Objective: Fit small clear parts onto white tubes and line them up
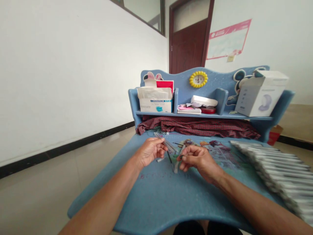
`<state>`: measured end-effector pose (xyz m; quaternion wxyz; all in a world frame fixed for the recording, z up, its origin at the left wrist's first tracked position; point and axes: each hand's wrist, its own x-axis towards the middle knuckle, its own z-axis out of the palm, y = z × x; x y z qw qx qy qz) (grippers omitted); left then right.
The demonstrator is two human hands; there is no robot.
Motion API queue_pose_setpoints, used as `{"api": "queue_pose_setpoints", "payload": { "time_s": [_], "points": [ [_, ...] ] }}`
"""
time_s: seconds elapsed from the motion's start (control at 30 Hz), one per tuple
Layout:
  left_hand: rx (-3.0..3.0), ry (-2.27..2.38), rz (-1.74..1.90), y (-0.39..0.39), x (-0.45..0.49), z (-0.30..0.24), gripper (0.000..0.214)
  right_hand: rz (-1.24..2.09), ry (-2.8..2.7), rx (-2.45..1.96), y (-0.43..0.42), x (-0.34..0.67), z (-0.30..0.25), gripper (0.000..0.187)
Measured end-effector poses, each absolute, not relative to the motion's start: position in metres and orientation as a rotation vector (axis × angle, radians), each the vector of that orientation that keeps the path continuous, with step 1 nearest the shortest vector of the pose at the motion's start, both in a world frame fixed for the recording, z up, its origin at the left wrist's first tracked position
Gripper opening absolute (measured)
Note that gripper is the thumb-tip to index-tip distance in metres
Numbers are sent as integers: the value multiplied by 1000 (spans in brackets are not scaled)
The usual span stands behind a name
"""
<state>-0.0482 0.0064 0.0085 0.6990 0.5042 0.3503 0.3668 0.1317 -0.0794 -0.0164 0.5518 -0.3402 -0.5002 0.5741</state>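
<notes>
Over the middle of the blue desk [156, 195], my left hand [152, 151] has its fingers curled and thumb bent inward. What they hold, if anything, I cannot make out. Clear plastic strips [171, 146] lie just beyond its fingertips. My right hand [199, 161] pinches a small black piece [181, 157] between thumb and forefinger. A clear narrow tube [176, 167] slants beside the right fingertips; whether they touch it is unclear. Between the hands is a thin dark rod [169, 157].
Silvery-white tubes [281, 169] are stacked in rows on the right of the desk. Folded checked cloth [195, 125] lies under the shelf, which bears a mask box [156, 104], a red tin [207, 110], a white carton [259, 94]. A yellow-rimmed clock [198, 79] decorates the backboard.
</notes>
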Motion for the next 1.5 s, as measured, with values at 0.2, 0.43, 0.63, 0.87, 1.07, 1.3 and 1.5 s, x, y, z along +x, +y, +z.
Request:
{"api": "queue_pose_setpoints", "payload": {
  "time_s": [0.2, 0.43, 0.63, 0.87, 1.07, 1.3, 1.5],
  "points": [
    [1111, 791, 801, 2, -44, 10, 10, 1392, -1137, -763, -82, 132, -17, 22],
    [1120, 772, 782, 2, -44, 9, 11, 1338, -1201, -765, -84, 129, -16, 20],
    [1155, 744, 742, 2, -44, 6, 14, 1250, -1231, -860, -82, 124, -21, 24],
    [1161, 720, 720, 1, -41, 5, 14, 1217, -1225, -901, -80, 123, -26, 28],
    [1178, 699, 710, -1, -40, 5, 15, 1178, -1246, -871, -79, 123, -29, 27],
    [1202, 684, 702, -2, -39, 6, 16, 1100, -1258, -836, -83, 122, -28, 28],
    [1210, 668, 696, -2, -40, 6, 15, 1093, -1267, -837, -84, 121, -28, 26]
  ]
}}
